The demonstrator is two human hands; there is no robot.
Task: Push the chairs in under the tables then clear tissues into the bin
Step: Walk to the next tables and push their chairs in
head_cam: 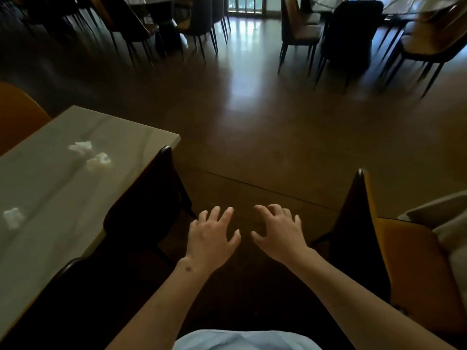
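Note:
A grey marble-look table (58,188) fills the left side. Crumpled white tissues lie on it: two close together (89,154) toward its far end and one (13,217) near its left edge. A dark chair (149,198) stands with its back against the table's right edge, and a second dark chair back (68,279) shows nearer to me. On the right stands an orange chair (414,263) with a dark back. My left hand (211,239) and my right hand (280,233) hover over the floor between the chairs, both with fingers spread and holding nothing.
Brown glossy floor (252,127) stretches ahead. More tables ringed with dark chairs (351,34) stand at the far left and far right. An orange chair back (17,114) rises beyond the table's far left corner. A pale table edge (434,210) shows at the right.

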